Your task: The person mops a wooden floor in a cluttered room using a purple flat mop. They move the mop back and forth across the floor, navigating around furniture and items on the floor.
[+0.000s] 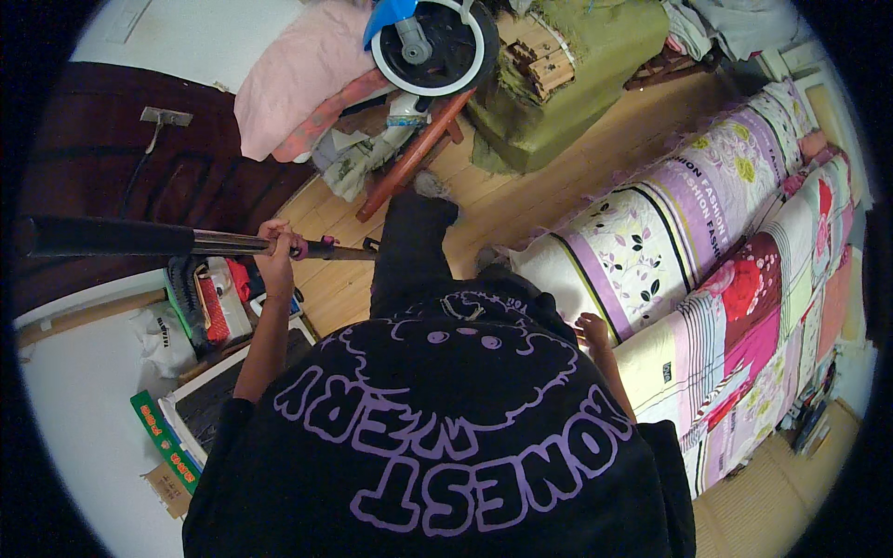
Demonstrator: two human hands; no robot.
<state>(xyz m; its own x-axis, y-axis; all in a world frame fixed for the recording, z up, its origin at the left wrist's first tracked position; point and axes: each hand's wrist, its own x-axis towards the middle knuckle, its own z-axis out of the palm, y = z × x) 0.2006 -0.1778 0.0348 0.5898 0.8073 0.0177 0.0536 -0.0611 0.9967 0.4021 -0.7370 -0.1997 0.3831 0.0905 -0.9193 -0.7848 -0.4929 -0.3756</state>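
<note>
My left hand (275, 254) is closed around a long metal pole (227, 242) at the left. The pole's thick black grip (108, 237) points to the left rim. Its other end runs right, past a pinkish-purple fitting (300, 247), towards my dark trouser leg. My right hand (593, 331) hangs beside the edge of a bed with a patterned cover (621, 272). Its fingers are bent, and whether they hold anything cannot be told.
A reddish wooden leg (411, 160) slants over the wood floor (335, 279) ahead, below a round black and white fan-like object (429, 49). A green cloth (558, 132) covers something beyond. Boxes and bags, one a white plastic bag (164, 342), lie at the left.
</note>
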